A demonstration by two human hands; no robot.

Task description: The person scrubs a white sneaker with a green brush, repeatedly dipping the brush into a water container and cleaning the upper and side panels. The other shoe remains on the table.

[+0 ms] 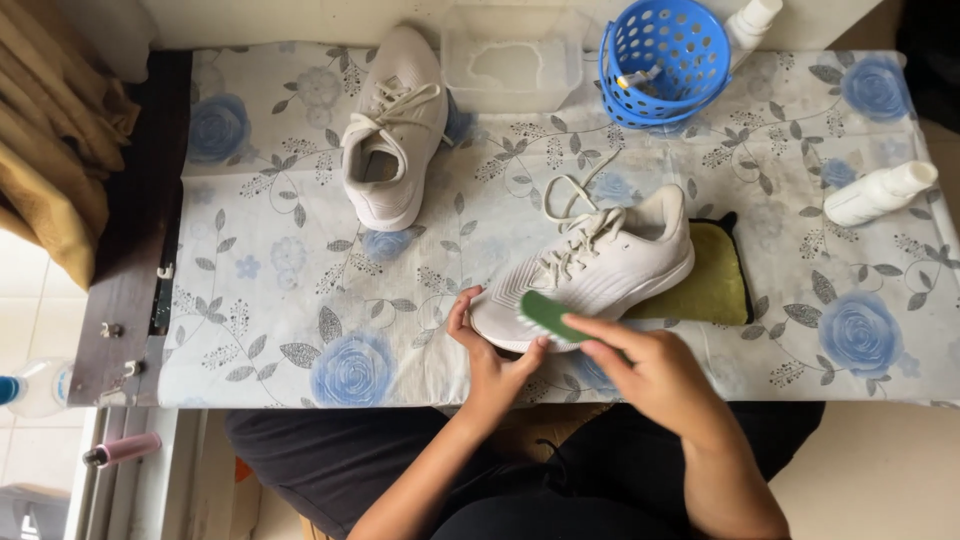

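Nearest the body, right hand (655,375) has its fingers closed round a small green brush (548,314), held flat against the toe of the near white sneaker (600,268). Left hand (485,355) is half-open, fingers curled loosely on the toe edge and steadying the shoe; it does not clasp it. Near sneaker lies on its side at the front of the worktop (280,300), heel resting on a yellow-green cloth pad (715,285), laces loose and trailing. Judgement: shoe looks light, with a soft, yielding mesh upper and a stiffer sole; best gripped at the sole rim or heel collar, since pressing the upper would dent it. The brush is small and rigid, and would probably get slick when wet. Further back: second white sneaker (392,130) upright, well apart to the left. White squeeze bottle (880,193) lying on the right side. At the far edge, a clear plastic tub (512,58), contents unclear, beside a blue perforated basket (665,60), with another white bottle (752,22) just behind the basket.
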